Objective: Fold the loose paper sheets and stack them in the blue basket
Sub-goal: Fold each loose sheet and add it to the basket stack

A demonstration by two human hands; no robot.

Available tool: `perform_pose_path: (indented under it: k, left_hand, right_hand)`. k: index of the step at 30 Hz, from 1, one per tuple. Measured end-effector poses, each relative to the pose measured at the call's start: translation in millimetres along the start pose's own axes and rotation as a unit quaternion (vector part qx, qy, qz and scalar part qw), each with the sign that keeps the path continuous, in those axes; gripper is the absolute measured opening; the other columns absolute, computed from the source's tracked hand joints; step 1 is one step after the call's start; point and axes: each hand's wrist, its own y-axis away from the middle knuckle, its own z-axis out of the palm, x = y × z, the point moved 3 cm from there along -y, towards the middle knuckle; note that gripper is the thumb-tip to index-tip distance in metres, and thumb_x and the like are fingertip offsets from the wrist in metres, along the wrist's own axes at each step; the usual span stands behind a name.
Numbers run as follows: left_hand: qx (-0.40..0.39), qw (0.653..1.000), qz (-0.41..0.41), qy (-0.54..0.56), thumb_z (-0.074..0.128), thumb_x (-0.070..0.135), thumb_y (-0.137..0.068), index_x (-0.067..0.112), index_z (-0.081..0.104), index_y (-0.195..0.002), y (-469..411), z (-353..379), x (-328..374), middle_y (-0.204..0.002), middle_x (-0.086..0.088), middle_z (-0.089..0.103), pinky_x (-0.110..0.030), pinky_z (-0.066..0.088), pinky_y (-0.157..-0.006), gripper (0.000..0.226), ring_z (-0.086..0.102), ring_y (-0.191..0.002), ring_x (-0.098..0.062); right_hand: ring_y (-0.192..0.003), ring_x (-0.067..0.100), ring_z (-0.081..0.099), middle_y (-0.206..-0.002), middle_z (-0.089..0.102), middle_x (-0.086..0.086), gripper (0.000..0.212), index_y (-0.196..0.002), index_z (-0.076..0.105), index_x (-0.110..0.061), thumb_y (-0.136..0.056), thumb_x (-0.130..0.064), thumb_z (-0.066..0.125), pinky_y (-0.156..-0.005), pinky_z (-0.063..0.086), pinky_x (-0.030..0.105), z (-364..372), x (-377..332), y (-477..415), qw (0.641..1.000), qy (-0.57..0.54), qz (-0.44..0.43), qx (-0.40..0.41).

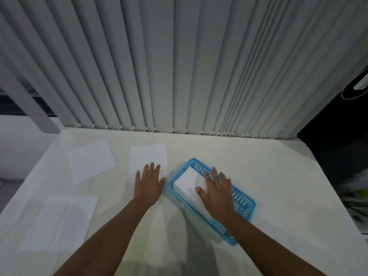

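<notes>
I see the right hand [217, 193] lying flat, fingers spread and gripping nothing, on the folded paper [188, 183] inside the blue basket [246, 211] at centre-right of the worktop [268, 176]. The left hand [148, 185] rests palm down, fingers open, on the near edge of a loose sheet [148, 157] just left of the basket. Two more sheets lie flat further left: one far [90, 161], one near [59, 222] with visible creases. Vertical blinds [179, 66] hang behind the worktop.
</notes>
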Motion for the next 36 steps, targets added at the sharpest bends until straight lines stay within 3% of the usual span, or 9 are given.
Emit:
perform_pose_path:
  k: [5,11,19,23,29,33,36]
  left_hand:
    - [0.013,0.993,-0.107,0.038,0.033,0.046,-0.098,0.021,0.02,-0.15,-2.5,-9.2,-29.3,-0.16,-0.003,0.022,-0.044,0.021,-0.12,0.059,0.025,-0.146,-0.025]
    - [-0.008,0.996,-0.08,0.042,0.04,0.035,-0.097,0.018,0.031,-0.145,-36.3,-25.7,-63.9,-0.153,-0.005,0.034,-0.04,0.029,-0.113,0.052,0.034,-0.139,-0.026]
    - [-0.019,0.997,-0.043,0.068,0.045,0.025,-0.096,0.016,0.039,-0.141,-119.3,-34.7,-105.3,-0.15,-0.006,0.039,-0.04,0.032,-0.111,0.046,0.037,-0.136,-0.028]
    - [-0.023,0.992,-0.035,0.121,0.047,0.022,-0.096,0.015,0.039,-0.142,-147.7,-32.1,-110.8,-0.152,-0.008,0.036,-0.039,0.03,-0.113,0.047,0.034,-0.139,-0.028]
    - [-0.043,0.99,-0.034,0.128,0.055,0.021,-0.091,0.018,0.036,-0.141,-163.6,-27.7,-112.6,-0.138,-0.009,0.046,-0.042,0.043,-0.1,0.053,0.044,-0.127,-0.03]
    - [-0.036,0.989,-0.027,0.143,0.052,0.02,-0.092,0.017,0.057,-0.124,-166.3,-30.2,-113.5,-0.122,-0.01,0.057,-0.038,0.045,-0.095,0.033,0.051,-0.12,-0.028]
    - [0.0,0.985,-0.003,0.171,0.055,0.021,-0.09,0.015,0.065,-0.111,-158.5,-34.1,-115.8,-0.113,-0.009,0.061,-0.038,0.048,-0.089,0.024,0.054,-0.111,-0.029]
  right_hand:
    - [-0.148,0.027,0.008,-0.162,0.011,0.002,0.06,-0.151,0.022,-0.023,-0.097,-0.048,0.032,-0.12,0.001,0.047,-2.1,-42.7,-46.6,0.998,0.017,-0.054,-0.034]
    - [-0.146,0.028,0.014,-0.161,0.018,0.001,0.053,-0.148,0.03,-0.022,-0.098,-0.042,0.031,-0.12,0.006,0.048,6.2,-97.4,-111.4,0.992,0.04,-0.094,-0.071]
    - [-0.133,0.03,0.036,-0.151,0.035,0.004,0.047,-0.14,0.038,-0.014,-0.097,-0.033,0.037,-0.111,0.028,0.044,34.1,-139.0,-199.3,0.986,0.07,-0.097,-0.12]
    - [-0.131,0.032,0.037,-0.152,0.032,0.006,0.048,-0.143,0.034,-0.013,-0.097,-0.026,0.038,-0.108,0.031,0.043,52.3,-145.1,-224.4,0.982,0.075,-0.088,-0.148]
    - [-0.123,0.032,0.042,-0.135,0.047,0.011,0.053,-0.142,0.036,-0.017,-0.09,-0.02,0.047,-0.096,0.039,0.041,60.1,-148.1,-242.7,0.987,0.058,-0.057,-0.136]
    - [-0.114,0.028,0.048,-0.121,0.056,0.007,0.034,-0.12,0.056,-0.017,-0.087,-0.018,0.052,-0.089,0.039,0.036,55.6,-146.8,-247.9,0.993,-0.002,-0.048,-0.111]
    - [-0.102,0.027,0.051,-0.106,0.06,0.006,0.016,-0.098,0.06,-0.015,-0.083,-0.016,0.054,-0.08,0.04,0.034,46.4,-147.4,-241.0,0.994,-0.047,-0.054,-0.083]
